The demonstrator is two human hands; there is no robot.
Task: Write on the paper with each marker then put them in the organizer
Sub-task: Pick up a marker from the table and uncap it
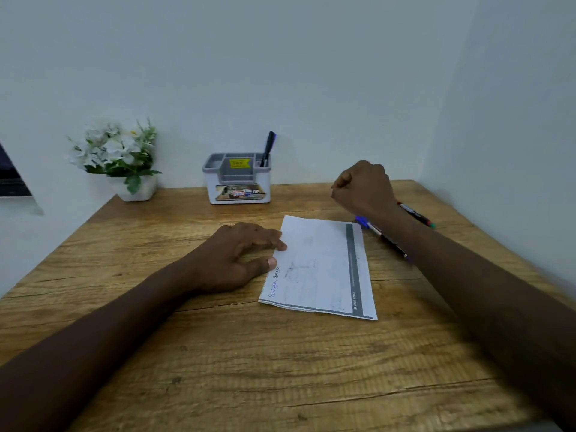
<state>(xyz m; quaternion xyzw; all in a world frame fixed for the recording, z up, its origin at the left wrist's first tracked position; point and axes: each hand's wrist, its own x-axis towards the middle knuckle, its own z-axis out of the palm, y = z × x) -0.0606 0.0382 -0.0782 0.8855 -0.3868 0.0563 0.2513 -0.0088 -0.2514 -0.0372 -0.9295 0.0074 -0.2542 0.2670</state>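
A white sheet of paper (321, 266) with a grey stripe lies on the wooden desk (218, 353); small handwriting runs along its left edge. My left hand (240, 254) rests flat on the desk, fingertips pressing the paper's left edge. My right hand (363, 185) hovers above the desk's back right with its fingers curled shut and nothing visible in it. Under my right forearm lie a blue-capped marker (372, 228) and, farther right, a marker with a green end (417, 214). The grey-and-white organizer (238, 182) stands at the back, with one dark marker (268, 148) upright in its right slot.
A white pot of white flowers (121, 160) stands at the desk's back left corner. White walls close in the back and the right side. A dark object shows at the far left edge.
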